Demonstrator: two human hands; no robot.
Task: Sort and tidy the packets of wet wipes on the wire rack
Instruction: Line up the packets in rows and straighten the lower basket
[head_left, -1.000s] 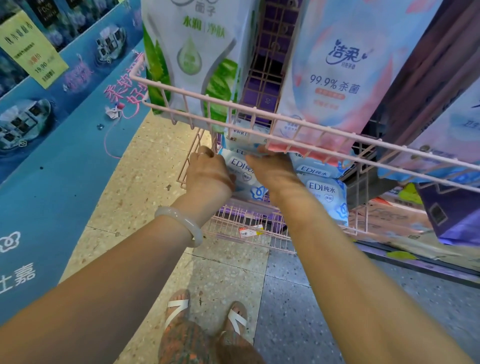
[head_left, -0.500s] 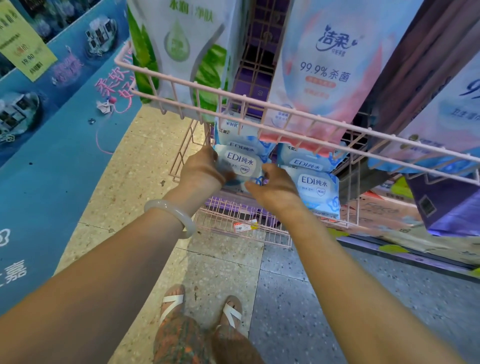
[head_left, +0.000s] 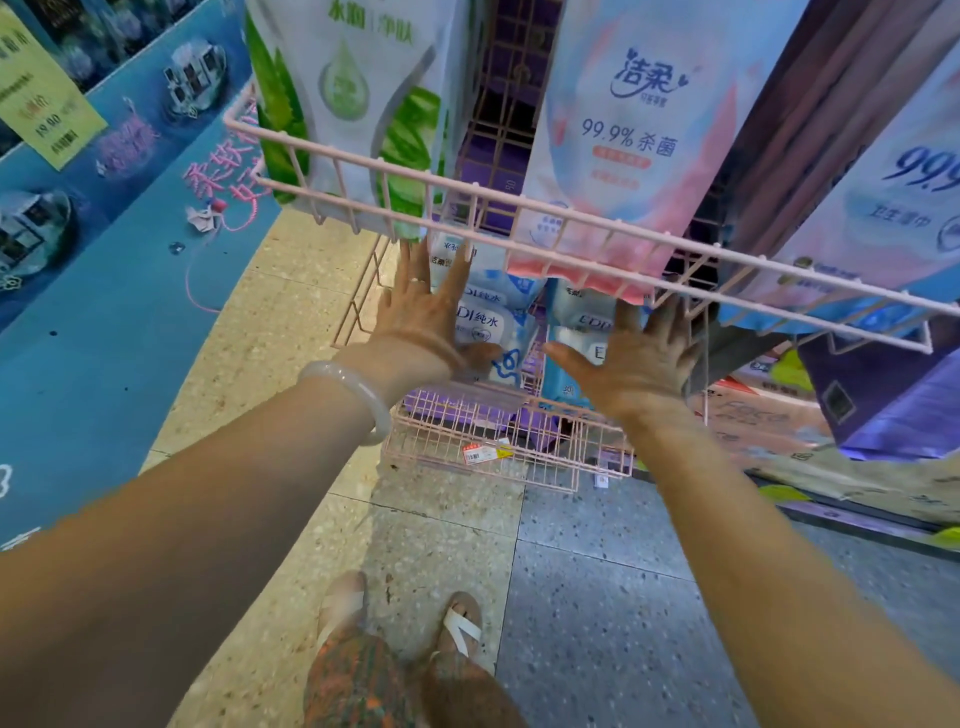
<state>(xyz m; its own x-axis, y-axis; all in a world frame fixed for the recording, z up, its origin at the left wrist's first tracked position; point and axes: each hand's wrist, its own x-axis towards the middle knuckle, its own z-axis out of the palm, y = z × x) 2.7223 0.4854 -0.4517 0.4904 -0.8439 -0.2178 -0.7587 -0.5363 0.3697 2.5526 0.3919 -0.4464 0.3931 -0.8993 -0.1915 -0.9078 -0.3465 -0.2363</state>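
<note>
A pink wire rack has an upper basket (head_left: 519, 208) and a lower basket (head_left: 467, 441). Small blue-and-white wet wipe packets (head_left: 485, 325) stand in the lower basket in two stacks, the right stack (head_left: 576, 317) partly hidden. My left hand (head_left: 421, 306) lies flat with straight spread fingers against the left side of the left stack. My right hand (head_left: 634, 358) is spread flat over the right stack. Neither hand grips a packet. Large packs hang in the upper basket: a green aloe one (head_left: 353, 93) and a pink-and-blue one (head_left: 623, 140).
A blue display board (head_left: 104, 291) with a yellow price label (head_left: 47, 114) stands at the left. Purple packs (head_left: 883, 395) and cardboard (head_left: 769, 426) lie at the right. A price tag (head_left: 480, 454) hangs on the lower basket's front. My sandalled feet (head_left: 405, 629) stand on the tiled floor.
Both hands let go of the packet they held between them. Their fingers straightened and spread flat, the left staying by the left stack, the right moving to the right stack.
</note>
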